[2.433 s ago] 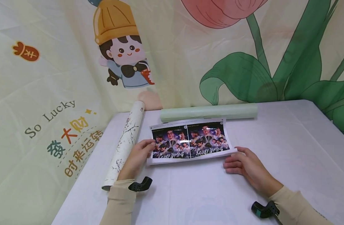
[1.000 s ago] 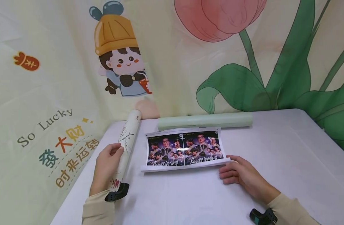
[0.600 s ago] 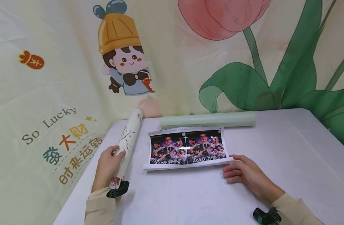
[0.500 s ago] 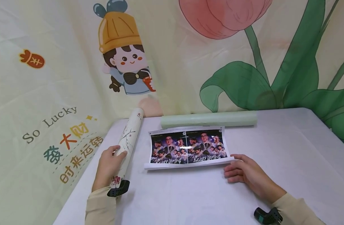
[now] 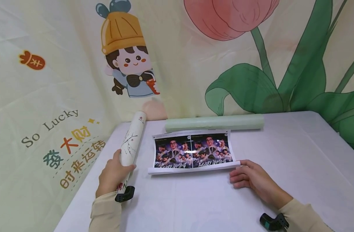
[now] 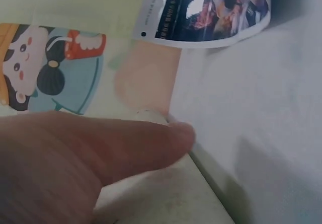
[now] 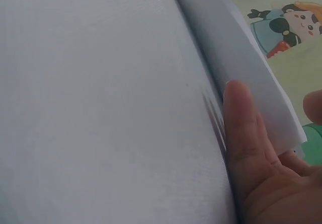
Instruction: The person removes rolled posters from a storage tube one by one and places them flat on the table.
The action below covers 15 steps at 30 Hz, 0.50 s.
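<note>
My left hand grips the near part of a white wallpaper roll patterned with dark branches and red blossoms, thumb on its right side and fingers on its left. The left wrist view shows the thumb lying across the roll. A glossy printed sheet with two matching group pictures lies mid-table, its near edge curled up. My right hand rests at its near right corner. In the right wrist view, fingers touch the sheet's curled white edge, with the thumb apart from it.
A pale green roll lies along the back of the table, just behind the sheet. The table has a white cover. A curtain with cartoon and tulip prints hangs behind and to the left.
My left hand has left the sheet's left edge and moved left onto the wallpaper roll, then shifted slightly nearer along it. The right hand has stayed at the sheet's corner.
</note>
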Tool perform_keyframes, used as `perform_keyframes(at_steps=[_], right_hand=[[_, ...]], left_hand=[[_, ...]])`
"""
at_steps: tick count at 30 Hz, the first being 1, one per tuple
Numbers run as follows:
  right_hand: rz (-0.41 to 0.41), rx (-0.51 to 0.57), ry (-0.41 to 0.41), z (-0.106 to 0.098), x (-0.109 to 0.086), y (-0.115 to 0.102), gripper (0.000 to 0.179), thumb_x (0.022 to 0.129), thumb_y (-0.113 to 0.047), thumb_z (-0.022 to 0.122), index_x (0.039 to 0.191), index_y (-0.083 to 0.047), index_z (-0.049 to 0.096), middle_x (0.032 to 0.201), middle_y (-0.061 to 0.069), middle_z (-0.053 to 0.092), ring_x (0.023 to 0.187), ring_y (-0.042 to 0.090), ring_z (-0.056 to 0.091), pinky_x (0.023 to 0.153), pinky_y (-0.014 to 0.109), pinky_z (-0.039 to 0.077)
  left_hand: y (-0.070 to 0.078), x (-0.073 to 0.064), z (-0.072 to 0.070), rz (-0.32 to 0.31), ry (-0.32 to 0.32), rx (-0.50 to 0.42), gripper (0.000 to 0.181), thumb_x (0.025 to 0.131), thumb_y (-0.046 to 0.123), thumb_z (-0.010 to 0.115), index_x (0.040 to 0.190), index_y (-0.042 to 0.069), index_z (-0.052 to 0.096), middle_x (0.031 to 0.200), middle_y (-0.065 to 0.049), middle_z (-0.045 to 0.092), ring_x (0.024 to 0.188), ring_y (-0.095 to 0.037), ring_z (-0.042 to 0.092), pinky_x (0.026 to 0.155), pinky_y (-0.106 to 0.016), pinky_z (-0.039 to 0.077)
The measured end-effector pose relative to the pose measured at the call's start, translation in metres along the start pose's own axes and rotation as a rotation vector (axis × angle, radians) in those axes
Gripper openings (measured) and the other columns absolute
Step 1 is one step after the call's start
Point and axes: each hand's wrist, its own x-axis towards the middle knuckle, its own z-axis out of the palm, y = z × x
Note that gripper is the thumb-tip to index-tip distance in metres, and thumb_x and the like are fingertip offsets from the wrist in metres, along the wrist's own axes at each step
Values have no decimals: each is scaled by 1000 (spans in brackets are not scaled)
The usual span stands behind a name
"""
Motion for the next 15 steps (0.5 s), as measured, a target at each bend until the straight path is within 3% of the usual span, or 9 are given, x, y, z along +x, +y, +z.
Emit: perform_keyframes(at_steps=[7,15], right_hand=[[-14,-39,18,2,1,1,33,95,-16,45,118,6,41,113,21,59,93,32,63,76,41,53],[-18,-37,-11,-1,-1,1,37,95,-16,47,123,4,37,111,23,59,93,33,63,77,41,53]], left_hand=[[1,-1,-1,28,52,12,90,80,36,67,148,11,14,128,-29,44,89,-38,53,61,-43,42],[1,-2,-3,53,100,-18,88,80,38,66,149,15,16,132,-25,44,89,-37,54,62,-43,42]])
